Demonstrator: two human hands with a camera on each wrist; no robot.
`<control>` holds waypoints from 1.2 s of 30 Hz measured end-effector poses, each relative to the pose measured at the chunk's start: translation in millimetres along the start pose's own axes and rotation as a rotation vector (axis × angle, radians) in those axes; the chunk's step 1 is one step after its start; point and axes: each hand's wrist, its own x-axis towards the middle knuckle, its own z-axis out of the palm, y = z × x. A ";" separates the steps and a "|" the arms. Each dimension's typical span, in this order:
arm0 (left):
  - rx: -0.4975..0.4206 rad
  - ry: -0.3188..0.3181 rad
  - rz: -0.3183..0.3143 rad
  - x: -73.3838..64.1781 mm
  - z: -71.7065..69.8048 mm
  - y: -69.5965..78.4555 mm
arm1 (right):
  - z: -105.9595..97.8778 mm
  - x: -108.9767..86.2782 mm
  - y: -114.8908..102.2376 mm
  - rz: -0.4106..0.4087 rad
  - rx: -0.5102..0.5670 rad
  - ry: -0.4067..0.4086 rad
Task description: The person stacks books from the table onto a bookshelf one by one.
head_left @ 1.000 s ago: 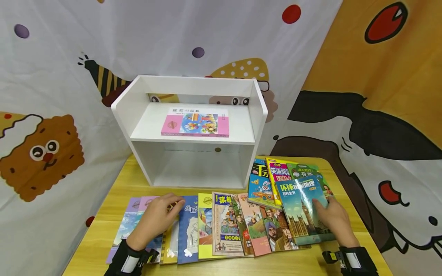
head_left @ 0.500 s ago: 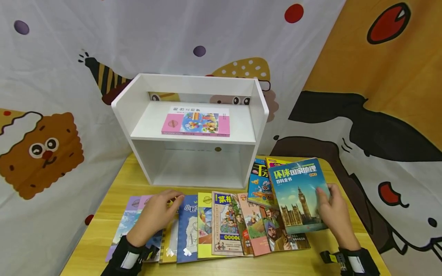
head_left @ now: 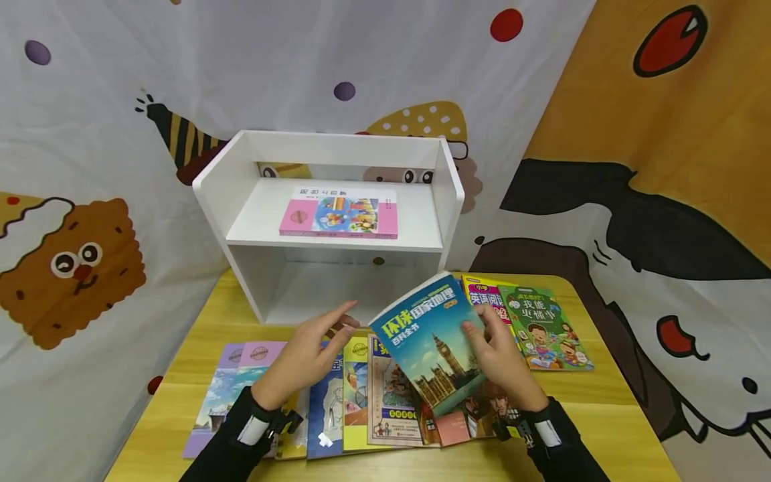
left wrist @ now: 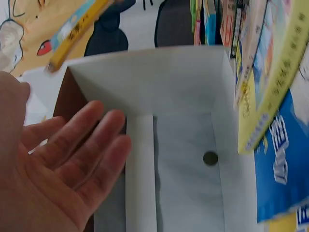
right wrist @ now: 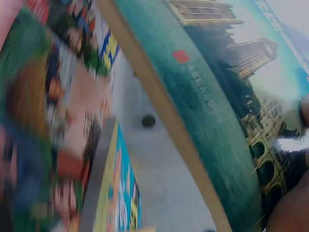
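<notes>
My right hand (head_left: 502, 351) grips the right edge of a teal book (head_left: 436, 348) with a clock tower on its cover, thumb on the front. The book is lifted and tilted above the row of books, its top left corner near the shelf opening. In the right wrist view, the teal book (right wrist: 193, 106) fills the upper right. My left hand (head_left: 310, 351) holds nothing; its fingers reach toward the book, apart from it. In the left wrist view, the left hand (left wrist: 72, 164) shows relaxed fingers before the shelf. A pink book (head_left: 340, 214) lies flat on the upper shelf.
A white two-tier shelf (head_left: 241, 207) stands at the back of the wooden table (head_left: 620, 428). Several overlapping books line the front, among them a blue book (head_left: 325, 415) and a purple book (head_left: 211, 402). A green book (head_left: 545, 328) lies at the right.
My right hand has lifted the teal book off the right pile and carried it left, tilting it. The green book is uncovered. My left hand has moved right and up off the books.
</notes>
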 end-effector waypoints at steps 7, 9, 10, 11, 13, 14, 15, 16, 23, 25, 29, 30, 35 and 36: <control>-0.134 -0.067 0.033 9.5 13.4 10.8 | 41.8 11.4 -16.6 0.025 -0.019 -0.151; -0.162 -0.076 0.025 9.5 13.2 15.6 | 48.2 13.5 -26.7 0.008 -0.037 -0.157; -0.183 -0.076 0.031 9.4 11.8 19.3 | 50.4 14.0 -31.4 0.005 -0.040 -0.159; -0.194 -0.068 0.043 9.2 11.2 21.6 | 52.5 14.3 -33.0 0.012 -0.037 -0.160; -0.203 -0.050 0.060 8.6 10.4 23.7 | 54.7 15.4 -34.4 0.023 -0.037 -0.157; -0.198 -0.042 0.068 8.5 9.6 24.7 | 55.4 15.9 -31.1 0.038 -0.034 -0.159; -0.190 -0.035 0.073 8.2 8.7 25.9 | 55.9 16.5 -26.7 0.053 -0.027 -0.164; -0.176 -0.030 0.076 7.9 10.2 23.3 | 56.1 17.1 -22.5 0.062 -0.012 -0.172; -0.223 -0.013 0.054 6.9 -6.2 32.6 | 46.6 21.6 -17.8 0.039 0.079 -0.094; -0.263 -0.005 0.043 7.0 -14.1 35.3 | 43.5 21.9 -21.0 0.037 0.100 -0.051; -0.282 0.043 0.003 4.6 -25.6 27.6 | 39.4 21.5 -31.6 0.024 0.144 0.002; -0.282 0.061 -0.010 3.9 -27.6 23.3 | 39.2 21.3 -34.3 0.025 0.167 0.010; -0.287 0.164 -0.097 -0.2 -30.8 1.3 | 45.8 18.9 -42.0 0.149 0.344 -0.014; -0.288 0.178 -0.114 -0.9 -30.9 -1.1 | 48.9 17.8 -42.3 0.180 0.382 -0.037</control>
